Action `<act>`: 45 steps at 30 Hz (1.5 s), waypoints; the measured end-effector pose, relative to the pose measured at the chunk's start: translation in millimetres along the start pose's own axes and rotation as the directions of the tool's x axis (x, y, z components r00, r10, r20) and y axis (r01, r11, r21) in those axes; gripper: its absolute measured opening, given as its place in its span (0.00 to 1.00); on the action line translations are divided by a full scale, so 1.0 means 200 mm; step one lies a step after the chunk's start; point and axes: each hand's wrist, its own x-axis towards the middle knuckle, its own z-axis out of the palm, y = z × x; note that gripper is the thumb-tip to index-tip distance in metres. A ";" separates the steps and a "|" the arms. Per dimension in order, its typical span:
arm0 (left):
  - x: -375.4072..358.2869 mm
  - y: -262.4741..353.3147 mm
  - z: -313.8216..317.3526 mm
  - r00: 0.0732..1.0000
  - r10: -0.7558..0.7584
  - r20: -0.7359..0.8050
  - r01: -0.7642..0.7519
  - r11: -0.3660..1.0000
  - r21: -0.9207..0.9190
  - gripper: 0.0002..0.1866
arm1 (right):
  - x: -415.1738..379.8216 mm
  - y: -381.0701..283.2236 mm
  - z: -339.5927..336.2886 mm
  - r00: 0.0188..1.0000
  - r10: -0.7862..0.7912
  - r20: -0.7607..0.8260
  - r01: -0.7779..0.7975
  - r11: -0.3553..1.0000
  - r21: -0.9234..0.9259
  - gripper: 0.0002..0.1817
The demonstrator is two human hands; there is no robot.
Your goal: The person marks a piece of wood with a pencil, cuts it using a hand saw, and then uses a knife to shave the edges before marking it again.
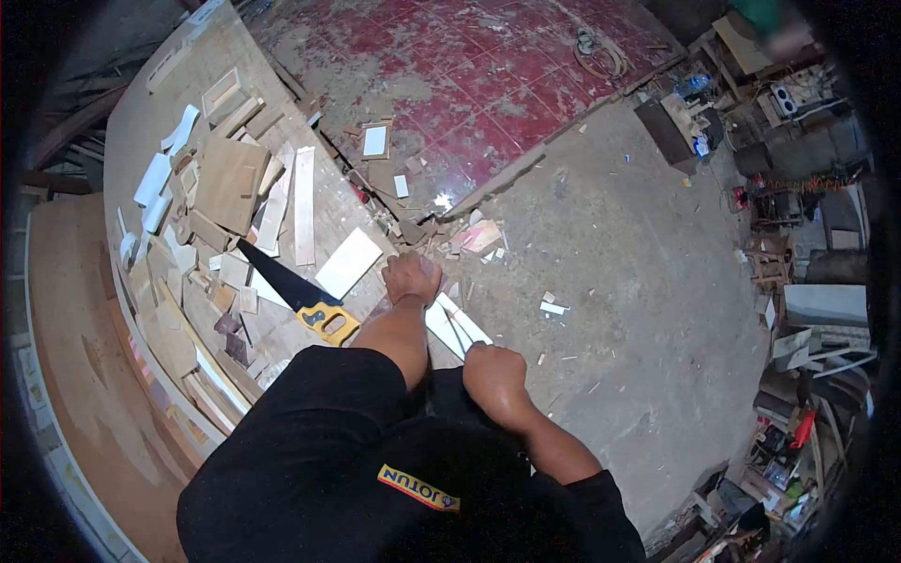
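Note:
My left hand (413, 277) is closed at the edge of the worktable (328, 202), fingers curled down. Whatever it grips is hidden beneath it. Just below it, a white board (449, 330) reaches across toward my right hand (497, 380). That hand is closed in a fist, and a thin, dark, straight tool (458, 328) seems to run from it over the white board; its kind is too small to tell. To the left of my left forearm lies a handsaw (324, 321) with a yellow handle and black blade. Near the saw is a white rectangular panel (349, 264).
Wooden offcuts and a brown panel (228, 183) are heaped on the worktable. A dusty red tiled floor (479, 84) lies ahead, with grey concrete (619, 281) to the right, scattered with scraps. Clutter and a dark box (664, 131) line the right side.

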 end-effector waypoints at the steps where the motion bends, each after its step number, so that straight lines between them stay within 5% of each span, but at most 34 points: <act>1: 0.00 0.00 0.00 1.000 -0.006 -0.015 0.006 1.000 -0.006 0.26 | 0.01 0.00 0.03 0.999 0.036 -0.033 -0.036 0.999 0.015 0.11; 6: -0.01 0.04 -0.05 0.997 -0.024 0.067 0.021 0.998 0.051 0.29 | 0.19 0.00 0.34 1.000 -0.007 0.027 0.006 1.000 0.027 0.11; 12: 0.00 0.01 -0.03 0.997 -0.026 0.067 0.022 0.999 0.048 0.28 | 0.32 0.11 0.60 0.976 0.171 -0.134 -0.160 0.983 0.090 0.10; 19: -0.01 0.00 -0.01 1.000 -0.006 0.020 0.006 1.000 0.026 0.27 | -0.26 0.19 -0.04 0.983 0.057 0.172 -0.060 0.998 0.011 0.13; 28: -0.02 0.03 -0.05 1.000 -0.021 -0.003 0.021 1.000 0.022 0.27 | -0.46 0.31 -0.28 0.958 0.277 0.078 -0.283 0.955 0.086 0.14; 29: -0.02 0.03 -0.05 1.000 -0.021 -0.002 0.021 0.999 0.026 0.27 | -0.41 0.37 -0.20 0.958 0.276 0.080 -0.283 0.955 0.089 0.14; 31: -0.01 0.02 -0.03 1.000 -0.021 -0.005 0.021 0.999 0.028 0.28 | -0.26 0.62 0.12 0.999 -0.031 0.040 0.014 0.925 0.379 0.14; 32: -0.03 0.03 -0.04 1.000 -0.017 -0.003 0.017 0.999 0.029 0.28 | -0.21 0.71 0.25 0.999 -0.027 0.039 0.010 0.924 0.382 0.14; 34: -0.03 0.04 -0.06 1.000 -0.026 -0.016 0.026 1.000 0.004 0.28 | -0.14 0.85 0.47 0.941 -0.150 0.302 -0.171 0.560 0.811 0.12; 38: -0.02 0.01 -0.04 1.000 0.001 -0.004 -0.001 1.000 0.016 0.28 | -0.11 0.93 0.74 0.911 -0.095 0.400 -0.304 0.501 0.810 0.12; 42: -0.01 0.02 -0.03 1.000 -0.010 -0.010 0.010 1.000 0.025 0.28 | -0.05 0.96 0.94 0.949 -0.101 0.299 -0.223 0.455 0.862 0.14; 45: -0.01 0.02 -0.04 1.000 -0.007 -0.008 0.007 1.000 0.024 0.28 | 0.00 1.00 1.02 0.928 -0.060 0.368 -0.280 0.538 0.795 0.17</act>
